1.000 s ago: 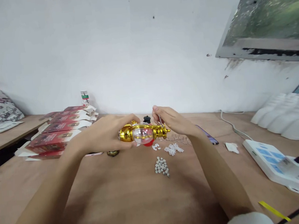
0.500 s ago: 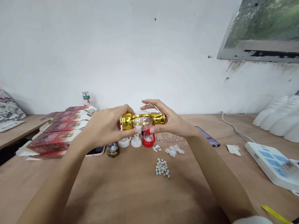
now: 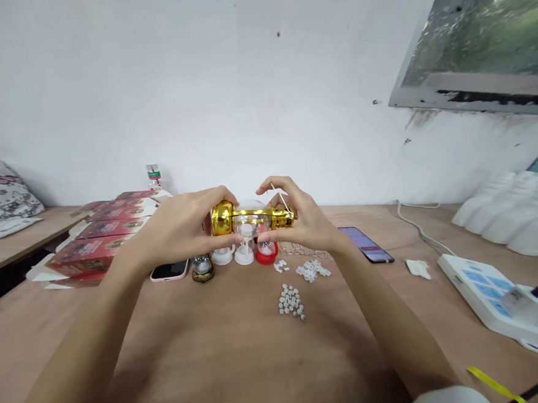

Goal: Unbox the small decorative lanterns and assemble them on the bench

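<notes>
Between both hands a small gold lantern [image 3: 252,213] with a clear globe lies sideways in the air above the table. My left hand [image 3: 185,226] is closed round its wide base end. The narrower top end sits in my right hand [image 3: 300,218], whose thumb and fingers grip it; a thin wire handle [image 3: 279,196] stands up by those fingers. Behind and below are a red lantern [image 3: 266,252], white lanterns [image 3: 244,253] and a dark bronze one [image 3: 202,269], each partly hidden by the hands or the gold lantern.
Grey button-like discs [image 3: 290,301], small white plastic pieces [image 3: 312,270] and bent wires [image 3: 304,250] lie on the table. Red boxes [image 3: 91,254] are stacked left. Phones lie on both sides, one face-up [image 3: 365,244]. A white power strip [image 3: 501,302] is at right.
The gold lantern and both hands have shifted slightly left. The lantern has turned a little, and its wire handle leans differently. Both hands keep their grip.
</notes>
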